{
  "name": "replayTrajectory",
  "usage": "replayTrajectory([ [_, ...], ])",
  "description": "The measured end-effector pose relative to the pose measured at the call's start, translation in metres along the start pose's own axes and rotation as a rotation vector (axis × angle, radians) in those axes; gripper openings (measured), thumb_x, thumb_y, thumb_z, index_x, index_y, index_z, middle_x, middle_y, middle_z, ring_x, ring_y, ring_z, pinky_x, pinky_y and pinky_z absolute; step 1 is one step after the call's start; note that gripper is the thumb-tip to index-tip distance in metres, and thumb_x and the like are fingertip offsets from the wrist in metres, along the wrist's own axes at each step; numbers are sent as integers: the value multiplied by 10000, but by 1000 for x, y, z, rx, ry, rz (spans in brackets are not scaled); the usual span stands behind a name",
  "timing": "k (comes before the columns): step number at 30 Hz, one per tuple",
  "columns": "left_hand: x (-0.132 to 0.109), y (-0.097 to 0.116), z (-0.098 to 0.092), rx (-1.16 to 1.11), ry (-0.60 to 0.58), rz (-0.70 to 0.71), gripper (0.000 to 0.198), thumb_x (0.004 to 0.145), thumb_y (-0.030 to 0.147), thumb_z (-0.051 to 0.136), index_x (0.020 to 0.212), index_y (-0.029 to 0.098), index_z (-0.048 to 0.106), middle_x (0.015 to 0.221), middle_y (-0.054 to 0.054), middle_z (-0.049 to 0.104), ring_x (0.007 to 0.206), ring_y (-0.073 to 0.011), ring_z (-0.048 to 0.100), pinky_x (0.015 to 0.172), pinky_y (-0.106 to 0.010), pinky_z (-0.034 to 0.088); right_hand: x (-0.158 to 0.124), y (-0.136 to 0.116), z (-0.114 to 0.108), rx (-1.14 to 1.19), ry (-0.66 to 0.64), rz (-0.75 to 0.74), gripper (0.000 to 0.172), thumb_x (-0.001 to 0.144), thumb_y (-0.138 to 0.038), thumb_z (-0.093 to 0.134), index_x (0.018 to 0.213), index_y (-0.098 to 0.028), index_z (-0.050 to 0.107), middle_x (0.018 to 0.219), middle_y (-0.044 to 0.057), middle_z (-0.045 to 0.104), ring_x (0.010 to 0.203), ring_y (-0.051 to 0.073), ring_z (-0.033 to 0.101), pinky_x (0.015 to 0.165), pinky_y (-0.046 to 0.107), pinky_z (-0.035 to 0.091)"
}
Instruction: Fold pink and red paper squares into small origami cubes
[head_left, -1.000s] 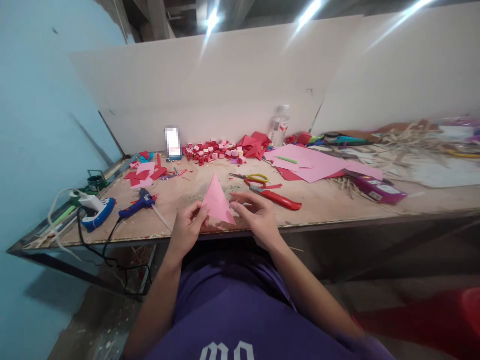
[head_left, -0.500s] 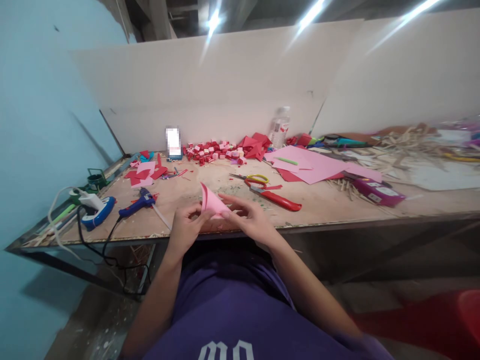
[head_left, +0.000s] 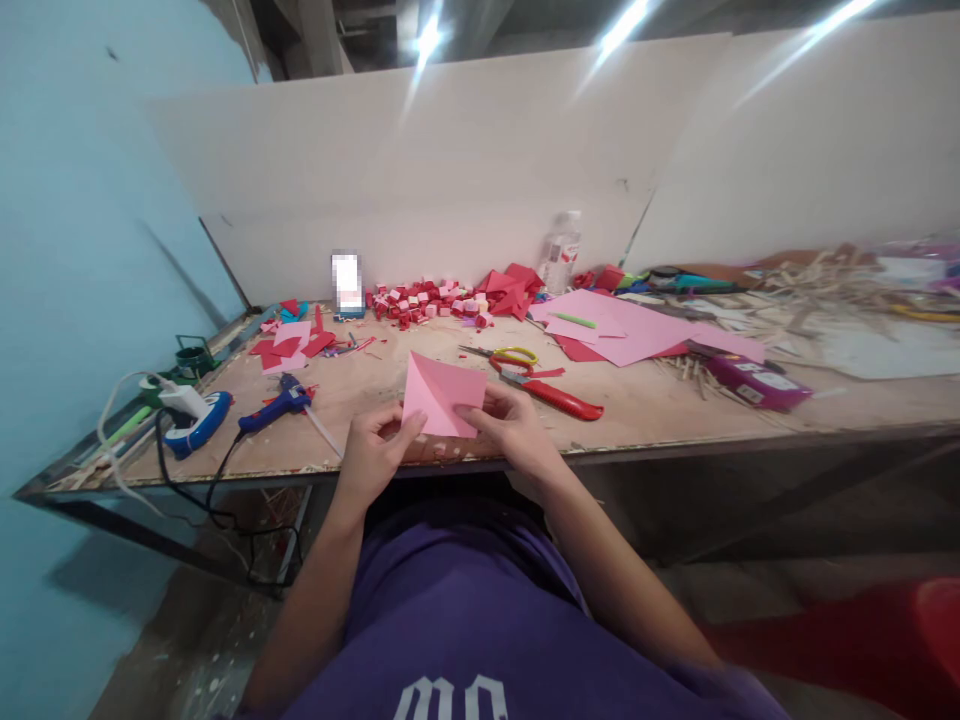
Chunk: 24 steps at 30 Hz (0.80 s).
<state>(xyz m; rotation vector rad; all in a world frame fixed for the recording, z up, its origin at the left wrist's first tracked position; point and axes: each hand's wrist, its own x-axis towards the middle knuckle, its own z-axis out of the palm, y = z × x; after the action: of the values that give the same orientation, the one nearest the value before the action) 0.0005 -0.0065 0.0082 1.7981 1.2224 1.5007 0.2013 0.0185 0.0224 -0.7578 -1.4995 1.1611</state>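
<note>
Between my two hands is a pink square of paper (head_left: 444,395), spread out with a diagonal crease running from its upper left corner down to the lower right. My left hand (head_left: 381,440) pinches its left lower edge, thumb on top. On the right side, my right hand (head_left: 510,420) grips the paper with the thumb on its face and the fingers behind, partly hidden. Just beyond the right hand lie a red utility knife (head_left: 559,396) and scissors with yellow and red handles (head_left: 514,357).
A blue glue gun (head_left: 276,405) and a power strip (head_left: 199,425) with cords lie left. Behind are a phone (head_left: 347,285), a heap of small red and pink paper pieces (head_left: 427,304) and a bottle (head_left: 561,252). Pink sheets (head_left: 645,335) and a purple box (head_left: 757,382) are right.
The pink paper was folded over into a narrow triangle and is now opened out into a creased square. My right hand has moved slightly right with its edge.
</note>
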Motion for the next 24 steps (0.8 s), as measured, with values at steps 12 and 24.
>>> replayTrajectory([
  [12,4,0,4,-258,-65,-87,277,861,434,712,914,166,667,875,-33,740,781,-177,713,749,-279,595,2,6,-6,-34,17,26,276,773,-396,817,954,-189,788,899,43,765,791,226,690,793,344,546],
  [24,4,0,5,-363,-55,-180,363,803,388,780,1052,148,670,898,-59,785,687,-175,733,654,-259,609,1,5,-6,-96,8,50,266,820,-364,758,1004,-178,804,907,41,780,833,230,700,780,321,534],
])
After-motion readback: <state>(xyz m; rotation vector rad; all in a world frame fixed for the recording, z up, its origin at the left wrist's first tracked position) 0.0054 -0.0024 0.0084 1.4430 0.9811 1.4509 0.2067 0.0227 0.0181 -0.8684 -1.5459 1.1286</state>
